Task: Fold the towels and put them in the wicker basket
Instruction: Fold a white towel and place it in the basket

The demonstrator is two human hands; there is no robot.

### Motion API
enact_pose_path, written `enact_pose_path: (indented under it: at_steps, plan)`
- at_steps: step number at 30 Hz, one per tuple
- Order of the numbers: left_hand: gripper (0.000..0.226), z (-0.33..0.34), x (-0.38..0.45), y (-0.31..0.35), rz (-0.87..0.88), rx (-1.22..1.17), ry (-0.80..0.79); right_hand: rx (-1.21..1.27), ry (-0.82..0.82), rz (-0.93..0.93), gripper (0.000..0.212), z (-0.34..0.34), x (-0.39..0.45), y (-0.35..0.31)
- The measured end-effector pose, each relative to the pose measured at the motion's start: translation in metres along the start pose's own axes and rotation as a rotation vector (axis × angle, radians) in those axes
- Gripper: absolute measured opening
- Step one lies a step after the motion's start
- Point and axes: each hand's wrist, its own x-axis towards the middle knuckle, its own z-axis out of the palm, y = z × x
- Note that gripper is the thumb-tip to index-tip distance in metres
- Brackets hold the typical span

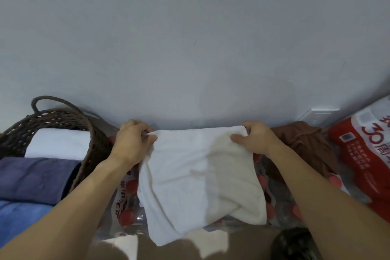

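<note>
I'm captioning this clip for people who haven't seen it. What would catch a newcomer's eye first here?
First, the white towel at centre, held up by its top corners: the left hand pinches one, the right hand the other. Next, the wicker basket at left, with a folded white towel and a purple towel inside. A red printed package sits at far right.

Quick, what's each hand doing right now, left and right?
Left hand: closed, pinching the white towel's top left corner.
Right hand: closed, pinching the same towel's top right corner.
</note>
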Motion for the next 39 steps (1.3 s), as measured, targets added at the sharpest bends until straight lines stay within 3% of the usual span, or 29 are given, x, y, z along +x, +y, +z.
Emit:
enact_pose_path:
  at_steps: [5,12,17,25,31,34,39]
  plan:
    - [0.015,-0.026,-0.008,0.015,-0.117,-0.449,-0.060,0.468,-0.036,0.036,0.014,-0.021,-0.013,-0.002]
    - [0.018,-0.044,-0.027,0.020,-0.141,-0.717,0.001,0.904,-0.141,0.068,0.021,-0.032,-0.045,-0.016]
    - [0.013,-0.049,-0.029,0.012,-0.226,-0.743,0.078,0.947,-0.084,0.109,0.024,-0.037,-0.060,-0.012]
    - [0.011,-0.074,-0.046,0.015,-0.128,-0.763,-0.078,0.897,-0.107,0.074,0.039,-0.058,-0.073,-0.003]
    - [0.025,-0.090,-0.068,0.026,-0.209,-0.730,-0.333,0.778,-0.359,0.108,0.018,-0.077,-0.104,-0.014]
    - [0.021,-0.092,-0.072,0.034,-0.136,-0.458,-0.269,0.699,-0.367,0.154,0.013,-0.081,-0.114,-0.016]
    - [0.021,-0.076,-0.070,0.035,-0.167,-0.436,-0.106,0.704,-0.215,0.206,0.024,-0.068,-0.107,-0.009]
